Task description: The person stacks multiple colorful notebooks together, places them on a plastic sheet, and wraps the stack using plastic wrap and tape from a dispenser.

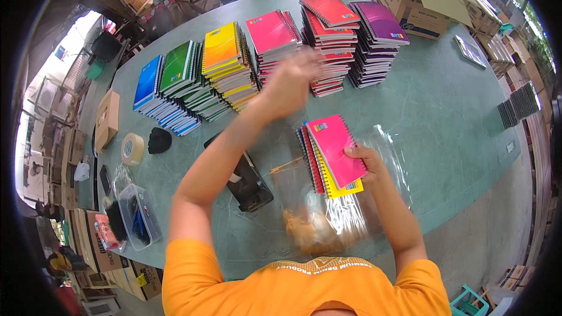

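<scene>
In my right hand (370, 161) is a small fanned bunch of spiral notebooks, gripped at the right edge with the thumb on top. A pink notebook (335, 146) lies uppermost, over a yellow notebook (349, 189) and a red one (314, 169). My left hand (293, 79) is smeared by motion, stretched forward in front of the pink notebook stack (272, 32) and the red notebook stack (331, 11). Its fingers are too blurred to read. Beneath the held notebooks, clear plastic sheets (383, 140) lie on the green table (462, 140).
Blue (147, 82), green (177, 64), yellow (221, 44) and purple (380, 23) notebook stacks continue the row. A black tape dispenser (252, 184) sits under my left forearm. Leftward are a tape roll (132, 149) and a plastic bin (139, 216); a cardboard box (410, 3) stands far right.
</scene>
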`<state>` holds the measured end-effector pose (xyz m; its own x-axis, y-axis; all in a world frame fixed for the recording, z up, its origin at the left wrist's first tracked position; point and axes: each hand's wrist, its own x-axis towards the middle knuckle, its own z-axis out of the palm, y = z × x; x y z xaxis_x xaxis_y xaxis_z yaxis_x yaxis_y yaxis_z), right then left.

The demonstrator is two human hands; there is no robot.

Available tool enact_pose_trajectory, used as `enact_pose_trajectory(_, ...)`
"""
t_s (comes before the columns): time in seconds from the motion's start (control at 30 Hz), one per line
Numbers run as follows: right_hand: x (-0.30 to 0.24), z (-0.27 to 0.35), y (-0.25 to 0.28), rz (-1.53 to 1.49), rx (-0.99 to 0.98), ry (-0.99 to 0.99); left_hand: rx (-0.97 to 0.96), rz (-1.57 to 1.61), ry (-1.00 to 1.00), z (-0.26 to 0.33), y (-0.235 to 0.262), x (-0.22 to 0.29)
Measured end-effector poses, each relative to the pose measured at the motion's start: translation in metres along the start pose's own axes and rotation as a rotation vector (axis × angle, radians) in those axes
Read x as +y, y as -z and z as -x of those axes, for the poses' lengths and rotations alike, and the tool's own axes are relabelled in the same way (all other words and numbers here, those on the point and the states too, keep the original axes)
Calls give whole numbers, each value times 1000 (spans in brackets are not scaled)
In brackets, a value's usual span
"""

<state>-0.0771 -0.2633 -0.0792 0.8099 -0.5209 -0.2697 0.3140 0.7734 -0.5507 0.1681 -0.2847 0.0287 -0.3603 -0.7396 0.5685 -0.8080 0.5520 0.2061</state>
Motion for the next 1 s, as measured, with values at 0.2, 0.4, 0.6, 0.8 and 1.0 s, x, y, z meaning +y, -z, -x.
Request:
enact_pose_trajectory(0.2, -20, 2, 19, -218, 102, 17, 99, -410, 419, -16, 37, -46)
enact_pose_trajectory(0.4, -40, 10, 4, -451, -75, 89, -47, 830, 99, -2, 27, 33)
enact_pose_trajectory(0.6, -35, 28, 9, -120, 9, -41, -176, 212, -18, -69, -19, 23)
enact_pose_trajectory(0.8, -50, 45, 28, -17, 161, -6, -163, -511, 320, -121, -17, -9)
enact_pose_trajectory(1.0, -57, 52, 54, -408, 22, -50, 440, 479, 341, -83, 23, 35)
